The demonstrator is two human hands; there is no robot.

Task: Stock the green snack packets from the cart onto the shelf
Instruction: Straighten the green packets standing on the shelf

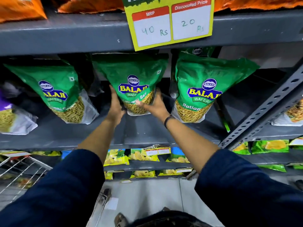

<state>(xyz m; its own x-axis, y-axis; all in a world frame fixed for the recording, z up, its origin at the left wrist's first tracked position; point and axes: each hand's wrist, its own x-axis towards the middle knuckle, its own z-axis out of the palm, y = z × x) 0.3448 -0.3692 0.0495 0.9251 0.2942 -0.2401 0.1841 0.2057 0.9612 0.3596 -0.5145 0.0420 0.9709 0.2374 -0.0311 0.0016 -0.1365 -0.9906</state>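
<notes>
Both hands are up at the grey shelf (147, 128), clamped on the middle green packet (132, 76): left hand (115, 105) w/ fingers wrapped round the packet's lower left edge, right hand (155, 106) cupping its lower right corner, thumb across the clear window at the bottom. That packet stands upright on the shelf board w/ its base roughly on the board, though the hands cover the base so contact is hard to confirm. To the left of the middle green packet sits another green packet (54, 89), leaning, well apart from it w/ a dark gap between. To the right of it stands a third green packet (201, 86), near but not touching, and a further one (197, 51) peeks out behind that. A yellow price card (168, 23) hangs from the shelf edge above the middle green packet, handwritten 40 Rs and 20 Rs. A dark band (168, 121) circles the right wrist. Below and left of the middle green packet, the wire cart (21, 169) shows beside the dark blue sleeve (65, 185).
</notes>
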